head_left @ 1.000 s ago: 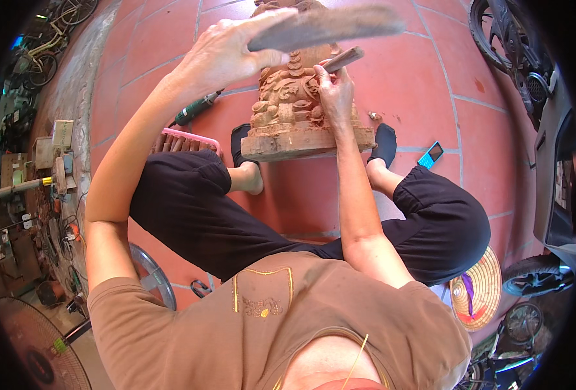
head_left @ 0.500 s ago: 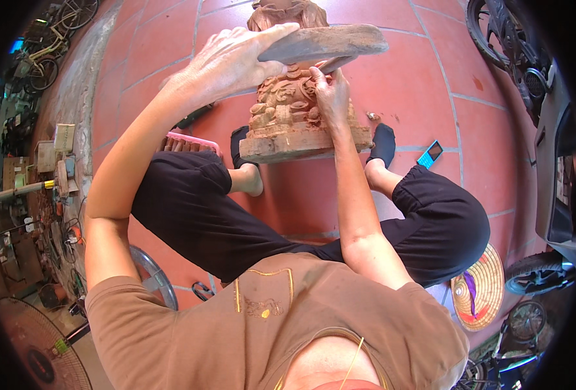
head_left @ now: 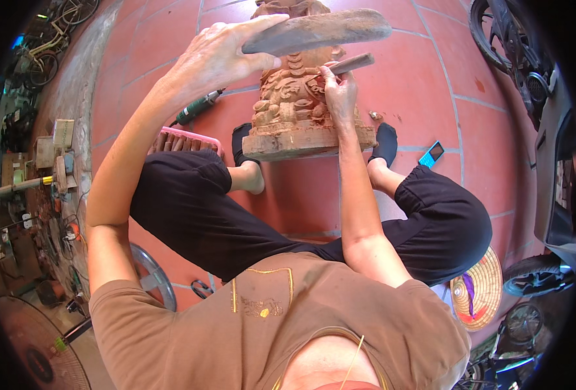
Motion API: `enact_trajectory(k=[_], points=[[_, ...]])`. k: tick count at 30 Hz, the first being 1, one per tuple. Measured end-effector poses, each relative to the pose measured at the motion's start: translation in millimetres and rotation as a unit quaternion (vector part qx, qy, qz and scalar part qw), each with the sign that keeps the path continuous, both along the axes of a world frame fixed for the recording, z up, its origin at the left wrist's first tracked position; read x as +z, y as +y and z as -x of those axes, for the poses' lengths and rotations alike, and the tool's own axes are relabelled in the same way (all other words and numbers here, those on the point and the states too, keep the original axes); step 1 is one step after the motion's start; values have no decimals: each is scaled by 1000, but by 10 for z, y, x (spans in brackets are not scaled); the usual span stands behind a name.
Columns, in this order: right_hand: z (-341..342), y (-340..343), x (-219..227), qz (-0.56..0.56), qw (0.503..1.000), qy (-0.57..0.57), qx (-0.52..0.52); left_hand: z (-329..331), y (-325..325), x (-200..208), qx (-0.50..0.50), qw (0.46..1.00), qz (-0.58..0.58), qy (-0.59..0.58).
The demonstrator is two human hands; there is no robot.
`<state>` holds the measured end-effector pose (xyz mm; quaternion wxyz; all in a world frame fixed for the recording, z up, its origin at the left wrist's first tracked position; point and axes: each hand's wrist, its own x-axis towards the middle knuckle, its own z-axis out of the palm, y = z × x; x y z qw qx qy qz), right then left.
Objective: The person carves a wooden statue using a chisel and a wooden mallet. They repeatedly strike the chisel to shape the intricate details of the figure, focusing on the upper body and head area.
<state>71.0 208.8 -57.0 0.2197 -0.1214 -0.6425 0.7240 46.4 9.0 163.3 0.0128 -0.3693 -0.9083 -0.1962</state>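
Lifts club [head_left: 320,31] clear of chisel [head_left: 358,62], clasping club in left grip [head_left: 215,55], chisel in right grip [head_left: 340,94], jutting toward three o'clock; strike squarely, holding steady.

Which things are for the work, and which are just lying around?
For the work:
carved wooden figure
flat wooden bat, in the left hand
stick-like tool, in the right hand
pink tray of brown sticks, probably

Just lying around, it seems:
blue phone
straw hat

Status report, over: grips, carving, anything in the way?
Left grip holds wooden bat; right grip, wooden-handled tool. Carving base between feet; bat partly hides carving.
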Motion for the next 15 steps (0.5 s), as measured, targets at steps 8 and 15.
enact_trajectory(k=[8, 15], points=[[-1, -6, 20, 8, 1000, 10, -20, -167, 127, 345, -13, 996, -16, -87], [-14, 30, 51, -47, 999, -4, 16, -145, 123, 326, -29, 997, -26, -72]])
